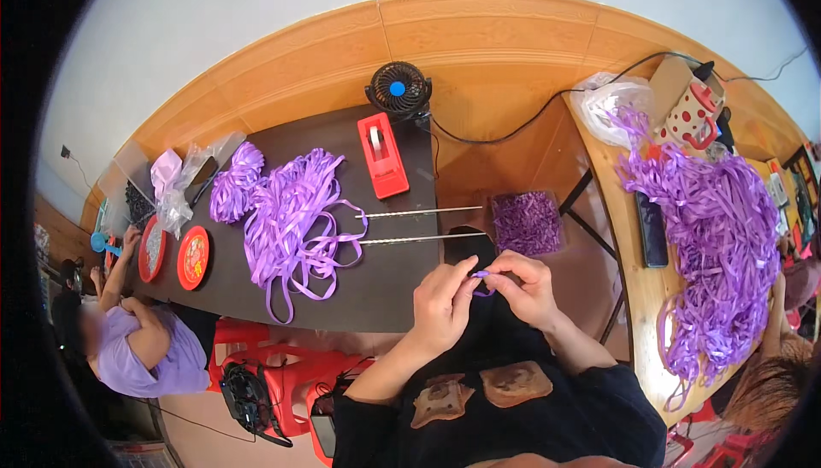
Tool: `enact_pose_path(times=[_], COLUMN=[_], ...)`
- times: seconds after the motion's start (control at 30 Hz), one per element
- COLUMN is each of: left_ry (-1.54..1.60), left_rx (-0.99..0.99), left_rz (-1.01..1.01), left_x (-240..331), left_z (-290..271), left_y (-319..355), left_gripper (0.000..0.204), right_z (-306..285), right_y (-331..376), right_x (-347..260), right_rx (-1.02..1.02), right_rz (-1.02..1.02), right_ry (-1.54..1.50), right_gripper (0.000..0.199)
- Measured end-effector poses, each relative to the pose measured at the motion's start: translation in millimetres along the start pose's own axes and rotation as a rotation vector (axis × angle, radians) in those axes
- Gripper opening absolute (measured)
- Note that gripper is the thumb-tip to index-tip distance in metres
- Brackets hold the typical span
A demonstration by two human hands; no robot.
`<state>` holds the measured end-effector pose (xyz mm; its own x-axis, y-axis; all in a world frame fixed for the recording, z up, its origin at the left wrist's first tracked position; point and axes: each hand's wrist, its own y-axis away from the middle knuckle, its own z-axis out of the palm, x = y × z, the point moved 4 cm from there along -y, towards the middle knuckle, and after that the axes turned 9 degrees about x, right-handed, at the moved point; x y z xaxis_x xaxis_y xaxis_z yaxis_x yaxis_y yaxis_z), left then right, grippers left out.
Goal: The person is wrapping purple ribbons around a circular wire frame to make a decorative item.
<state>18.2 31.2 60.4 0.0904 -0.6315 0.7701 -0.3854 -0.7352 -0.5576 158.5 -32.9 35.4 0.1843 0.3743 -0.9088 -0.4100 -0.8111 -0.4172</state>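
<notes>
Close together in front of my chest, both hands pinch a short piece of purple ribbon (481, 275). My left hand (442, 301) has its fingertips closed on one end, and my right hand (523, 287) grips the other. Whether the ribbon is knotted or folded there is too small to tell. On the dark table (376, 288) to the left lies a loose heap of purple ribbon (295, 216), with a smaller bundle (238, 184) behind it. Two thin metal rods (428, 238) stick out past the table's right edge, just beyond my hands.
A red tape dispenser (385, 156) and a black fan (398, 89) stand at the back. A box of purple pieces (528, 223) sits low between the tables. The wooden table (637, 331) at right bears a large ribbon pile (718, 246) and a phone (651, 229). People sit at both sides.
</notes>
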Motion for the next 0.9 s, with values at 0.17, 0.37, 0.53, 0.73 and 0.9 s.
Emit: enact_pose_path(times=[0.17,0.37,0.53,0.73,0.9], left_ry=[-0.071,-0.035,-0.071,0.09,0.367], left_rx=[0.025,0.028,-0.008,-0.033,-0.34], left_rz=[0.249,0.211,0.242,0.081,-0.471], left_x=[4.9,-1.8,0.1,-1.3,-35.7], left_z=[-3.6,-5.7,-4.7,-3.8,2.8], left_y=[-1.0,-0.7,-0.5,-1.3,6.2], left_gripper=[0.016,0.015,0.012,0.002,0.012], right_z=[3.3,6.5,6.7,4.1,13.7], right_y=[-1.4,-0.1,-1.7,-4.5,2.1], right_x=[-6.1,-4.1,-8.7,-18.1,-38.4], right_rx=[-0.047,-0.04,-0.064,-0.088,-0.287], right_rz=[-0.009,0.053,0.0,-0.442,-1.035], right_ry=[0.038,-0.043,0.02,0.333,0.86], right_gripper=[0.006,0.005,0.005,0.014,0.026])
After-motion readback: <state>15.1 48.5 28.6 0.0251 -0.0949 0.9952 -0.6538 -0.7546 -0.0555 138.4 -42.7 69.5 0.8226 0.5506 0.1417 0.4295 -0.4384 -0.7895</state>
